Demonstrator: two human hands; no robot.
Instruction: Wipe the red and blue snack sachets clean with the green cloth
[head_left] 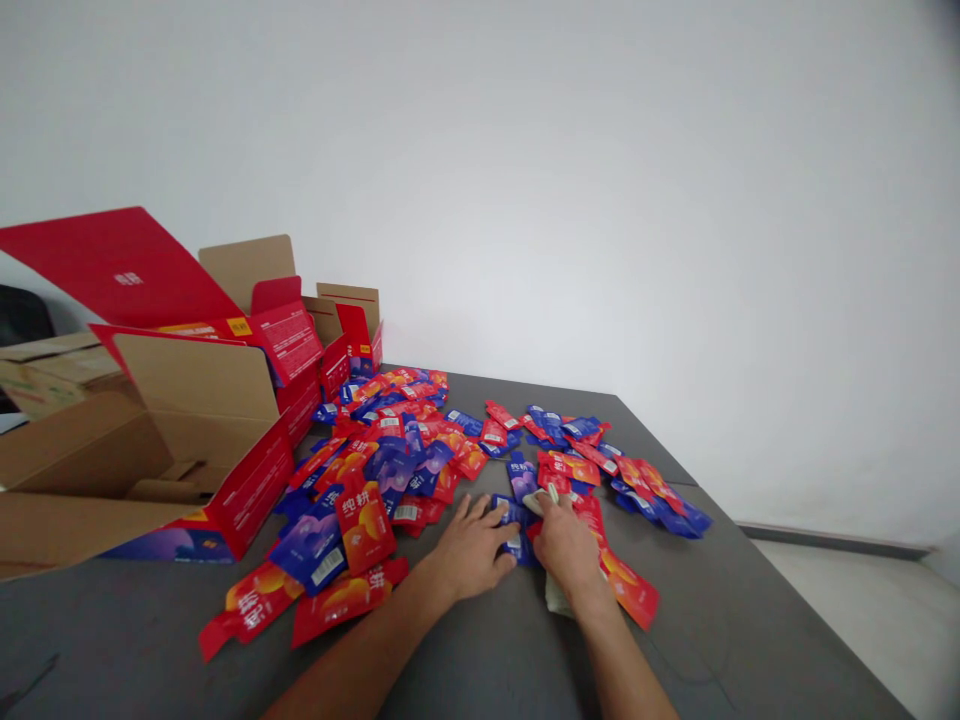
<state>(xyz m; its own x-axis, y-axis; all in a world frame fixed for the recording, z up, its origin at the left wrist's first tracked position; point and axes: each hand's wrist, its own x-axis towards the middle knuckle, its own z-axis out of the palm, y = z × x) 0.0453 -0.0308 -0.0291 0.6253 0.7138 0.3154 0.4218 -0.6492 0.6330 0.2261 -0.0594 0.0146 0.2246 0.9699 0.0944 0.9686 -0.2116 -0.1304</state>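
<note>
Red and blue snack packets point(420, 440) lie scattered across the grey table point(720, 620). My left hand point(471, 548) rests flat with fingers spread, its fingertips touching a blue packet point(511, 520). Close beside it, my right hand point(566, 545) is curled over a pale cloth-like piece point(556, 598) and presses on red packets point(626, 585). Its fingers pinch near the pale edge by the blue packet.
Open red cardboard boxes point(225, 450) with raised flaps stand at the left, smaller ones point(352, 335) behind them. A white wall runs behind the table. The table's right edge point(780, 580) drops to a pale floor.
</note>
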